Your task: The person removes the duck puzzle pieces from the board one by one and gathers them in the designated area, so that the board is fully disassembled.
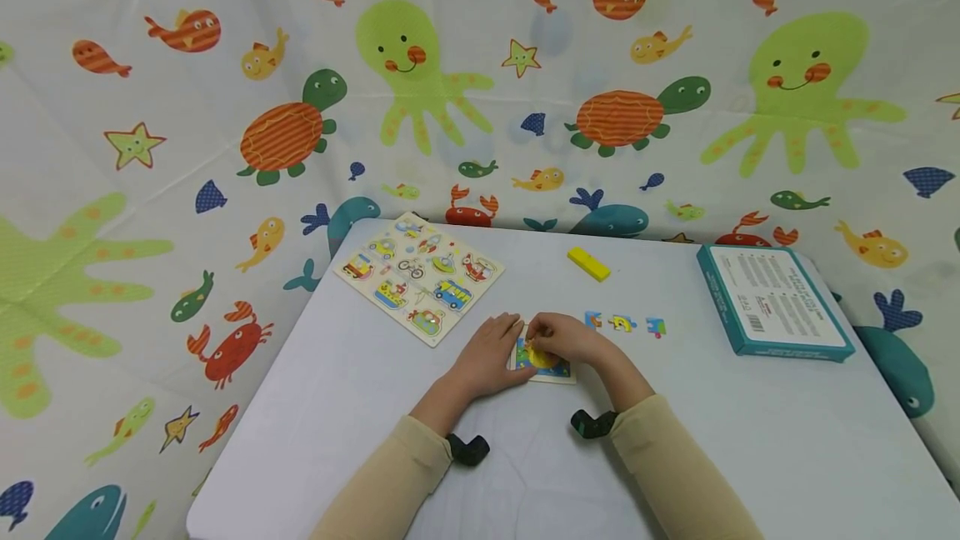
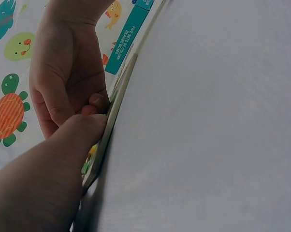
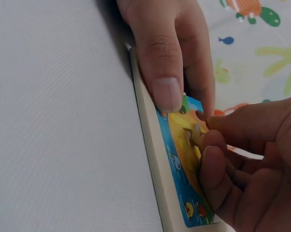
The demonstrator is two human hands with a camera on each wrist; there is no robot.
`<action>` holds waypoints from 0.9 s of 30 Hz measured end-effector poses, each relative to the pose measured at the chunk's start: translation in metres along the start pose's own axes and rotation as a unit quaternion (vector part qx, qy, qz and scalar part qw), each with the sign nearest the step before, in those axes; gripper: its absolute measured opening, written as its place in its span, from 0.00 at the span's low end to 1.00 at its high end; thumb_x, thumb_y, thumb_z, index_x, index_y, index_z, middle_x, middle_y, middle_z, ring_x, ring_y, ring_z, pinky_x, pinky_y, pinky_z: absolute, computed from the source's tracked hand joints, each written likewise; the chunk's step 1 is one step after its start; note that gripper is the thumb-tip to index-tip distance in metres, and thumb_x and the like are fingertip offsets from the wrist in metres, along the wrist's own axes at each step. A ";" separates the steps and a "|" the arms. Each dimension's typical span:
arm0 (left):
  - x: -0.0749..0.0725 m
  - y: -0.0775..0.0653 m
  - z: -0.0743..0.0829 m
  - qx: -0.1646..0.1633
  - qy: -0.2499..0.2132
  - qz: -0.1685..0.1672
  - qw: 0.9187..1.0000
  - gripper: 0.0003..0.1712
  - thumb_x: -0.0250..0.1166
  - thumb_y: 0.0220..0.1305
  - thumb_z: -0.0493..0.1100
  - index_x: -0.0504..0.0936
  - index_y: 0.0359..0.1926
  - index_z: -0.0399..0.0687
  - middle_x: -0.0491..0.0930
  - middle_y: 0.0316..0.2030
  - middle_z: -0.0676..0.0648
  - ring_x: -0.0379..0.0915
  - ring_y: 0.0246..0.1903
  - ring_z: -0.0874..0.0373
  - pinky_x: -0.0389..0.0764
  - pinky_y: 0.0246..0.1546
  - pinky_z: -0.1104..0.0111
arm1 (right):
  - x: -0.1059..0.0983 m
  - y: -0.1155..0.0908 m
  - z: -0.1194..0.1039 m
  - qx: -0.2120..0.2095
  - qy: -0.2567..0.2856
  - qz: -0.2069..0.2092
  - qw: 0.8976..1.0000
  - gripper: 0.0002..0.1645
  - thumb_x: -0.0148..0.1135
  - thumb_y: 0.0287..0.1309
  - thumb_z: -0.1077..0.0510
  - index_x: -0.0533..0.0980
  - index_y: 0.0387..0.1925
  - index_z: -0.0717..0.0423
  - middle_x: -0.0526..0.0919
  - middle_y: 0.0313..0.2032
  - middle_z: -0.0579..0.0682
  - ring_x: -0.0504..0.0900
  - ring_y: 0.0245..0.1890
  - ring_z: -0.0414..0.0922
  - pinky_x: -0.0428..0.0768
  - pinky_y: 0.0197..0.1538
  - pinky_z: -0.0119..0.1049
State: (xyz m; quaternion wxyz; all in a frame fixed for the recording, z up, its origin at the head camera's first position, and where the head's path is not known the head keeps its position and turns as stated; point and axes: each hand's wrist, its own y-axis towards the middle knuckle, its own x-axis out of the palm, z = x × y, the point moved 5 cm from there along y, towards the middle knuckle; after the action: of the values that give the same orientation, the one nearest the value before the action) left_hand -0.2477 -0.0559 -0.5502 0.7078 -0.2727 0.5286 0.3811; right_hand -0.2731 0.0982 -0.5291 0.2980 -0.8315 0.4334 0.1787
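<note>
A small jigsaw puzzle in a pale wooden frame lies in front of me, with a yellow animal on a blue ground. My left hand lies along its left side, fingers stretched out, thumb resting on the puzzle's near edge. Over the puzzle, my right hand has thumb and fingers curled together, pinching a puzzle piece at the picture's surface; the fingers hide most of that piece. In the left wrist view the board shows edge-on, with both hands meeting at it.
Three loose puzzle pieces lie in a row right of the puzzle. A yellow block is farther back. At the back left lies a larger wooden vehicle puzzle board; a teal-edged box lies at the right. A sea-animal curtain hangs behind the table.
</note>
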 end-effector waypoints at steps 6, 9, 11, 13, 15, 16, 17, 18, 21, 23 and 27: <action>0.000 0.001 -0.001 0.003 0.002 0.003 1.000 0.51 0.54 0.63 0.74 0.57 0.76 0.49 0.57 0.75 0.48 0.49 0.76 0.52 0.51 0.78 0.57 | -0.002 0.000 0.000 -0.009 0.001 0.017 1.000 0.05 0.58 0.67 0.58 0.77 0.43 0.50 0.79 0.38 0.48 0.77 0.29 0.43 0.78 0.31 0.32; 0.001 0.001 -0.001 0.003 0.001 0.001 1.000 0.51 0.54 0.63 0.74 0.57 0.76 0.49 0.57 0.75 0.48 0.49 0.76 0.52 0.51 0.78 0.57 | -0.001 -0.001 -0.002 -0.013 0.000 0.026 1.000 0.05 0.59 0.66 0.59 0.77 0.42 0.49 0.79 0.38 0.48 0.76 0.30 0.43 0.78 0.31 0.32; 0.000 0.001 -0.001 0.003 -0.001 0.001 1.000 0.51 0.54 0.63 0.74 0.57 0.76 0.49 0.57 0.75 0.48 0.49 0.76 0.52 0.51 0.78 0.57 | -0.001 -0.002 -0.002 -0.015 0.002 0.030 0.999 0.04 0.59 0.65 0.60 0.78 0.41 0.49 0.79 0.37 0.48 0.76 0.30 0.43 0.78 0.31 0.33; -0.001 0.001 -0.001 0.002 -0.004 0.000 1.000 0.51 0.54 0.63 0.73 0.57 0.76 0.49 0.57 0.75 0.48 0.49 0.76 0.52 0.51 0.78 0.57 | -0.001 -0.002 -0.003 -0.017 0.002 0.034 0.999 0.04 0.59 0.65 0.60 0.78 0.41 0.49 0.79 0.36 0.48 0.76 0.30 0.43 0.78 0.31 0.32; -0.001 0.000 0.000 0.001 -0.003 -0.002 1.000 0.51 0.54 0.63 0.74 0.57 0.76 0.49 0.57 0.75 0.48 0.49 0.76 0.52 0.51 0.78 0.57 | -0.001 -0.001 -0.002 -0.019 0.004 0.037 0.999 0.04 0.59 0.65 0.61 0.78 0.40 0.49 0.79 0.35 0.48 0.76 0.29 0.43 0.78 0.30 0.32; -0.001 0.000 0.000 0.001 -0.003 -0.002 1.000 0.51 0.54 0.63 0.74 0.57 0.76 0.49 0.57 0.75 0.48 0.49 0.76 0.52 0.51 0.78 0.57 | -0.001 -0.001 -0.002 -0.019 0.003 0.039 0.999 0.04 0.59 0.65 0.61 0.78 0.39 0.49 0.80 0.35 0.48 0.77 0.29 0.43 0.78 0.30 0.32; -0.001 0.000 0.000 0.000 -0.001 -0.003 1.000 0.51 0.54 0.63 0.74 0.57 0.76 0.49 0.57 0.75 0.48 0.49 0.76 0.53 0.51 0.78 0.57 | -0.001 0.000 -0.001 -0.018 0.002 0.042 0.999 0.04 0.59 0.65 0.61 0.78 0.39 0.49 0.80 0.35 0.48 0.77 0.29 0.43 0.78 0.30 0.32; -0.001 0.000 0.000 -0.001 -0.001 -0.004 1.000 0.51 0.54 0.63 0.74 0.57 0.76 0.49 0.57 0.75 0.48 0.48 0.76 0.53 0.50 0.78 0.57 | -0.001 0.000 0.000 -0.017 0.003 0.044 0.999 0.04 0.59 0.65 0.61 0.78 0.38 0.49 0.80 0.34 0.48 0.77 0.29 0.44 0.78 0.31 0.33; -0.001 0.000 0.000 -0.005 -0.001 -0.008 1.000 0.51 0.54 0.63 0.74 0.57 0.77 0.50 0.56 0.76 0.49 0.48 0.77 0.53 0.50 0.78 0.57 | -0.002 0.001 0.002 -0.015 0.008 0.047 0.999 0.04 0.59 0.64 0.60 0.78 0.38 0.47 0.80 0.34 0.48 0.77 0.30 0.44 0.79 0.32 0.33; -0.001 0.000 0.000 -0.005 -0.002 -0.008 1.000 0.51 0.54 0.63 0.74 0.57 0.77 0.50 0.56 0.76 0.49 0.48 0.77 0.53 0.50 0.78 0.57 | -0.002 0.001 0.003 -0.015 0.010 0.049 0.999 0.04 0.60 0.65 0.60 0.78 0.38 0.47 0.80 0.34 0.48 0.77 0.30 0.44 0.78 0.32 0.33; -0.001 0.000 0.000 -0.002 -0.001 -0.006 1.000 0.51 0.54 0.63 0.74 0.57 0.77 0.49 0.56 0.76 0.48 0.48 0.77 0.52 0.51 0.78 0.56 | -0.003 0.000 0.003 -0.013 0.021 0.050 0.998 0.03 0.59 0.65 0.60 0.78 0.38 0.48 0.80 0.34 0.48 0.77 0.30 0.44 0.79 0.33 0.33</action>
State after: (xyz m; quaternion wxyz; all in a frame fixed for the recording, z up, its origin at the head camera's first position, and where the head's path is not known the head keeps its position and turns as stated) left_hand -0.2483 -0.0561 -0.5496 0.7103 -0.2768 0.5256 0.3777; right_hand -0.2753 0.1022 -0.5298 0.2684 -0.8161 0.4785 0.1814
